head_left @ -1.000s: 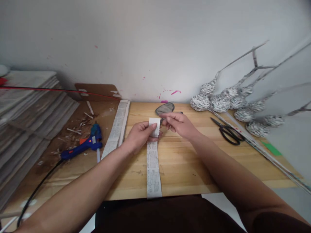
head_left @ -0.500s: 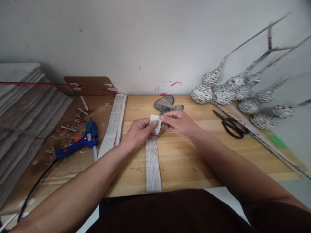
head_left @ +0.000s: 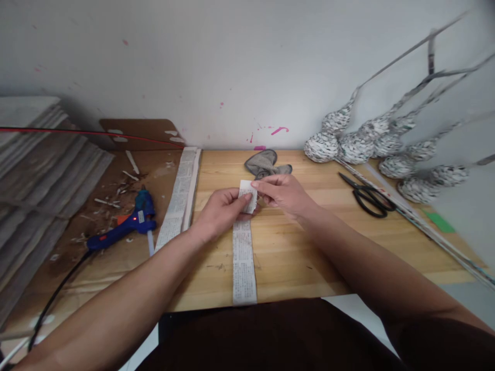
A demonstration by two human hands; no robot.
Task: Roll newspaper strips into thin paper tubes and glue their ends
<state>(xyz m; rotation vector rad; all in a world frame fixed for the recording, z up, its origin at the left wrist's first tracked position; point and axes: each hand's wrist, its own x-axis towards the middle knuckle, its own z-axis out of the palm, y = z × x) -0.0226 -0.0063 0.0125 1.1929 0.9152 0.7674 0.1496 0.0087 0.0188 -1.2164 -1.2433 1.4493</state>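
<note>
A long strip of newspaper [head_left: 245,273] lies on the wooden tabletop and runs up from the front edge to my hands. Its far end is raised and turned toward me, showing a paler face. My left hand [head_left: 224,210] is closed around that end, thumb on top and fingers beneath. At the upper right corner of the strip, my right hand [head_left: 282,195] pinches the edge between thumb and fingertips. Some fingers of both hands are hidden behind the paper. Just beyond the hands lies a crumpled grey cloth [head_left: 265,162].
A blue glue gun [head_left: 127,226] with its red light on lies left among paper scraps, near a stack of newspaper strips [head_left: 180,190] and a tall newspaper pile [head_left: 42,201]. Black scissors [head_left: 367,198] and woven paper gourds [head_left: 320,147] with thin paper rods [head_left: 417,226] are right.
My right hand has shifted slightly left along the top edge of the strip. My left hand keeps its hold. The whole view has moved a little.
</note>
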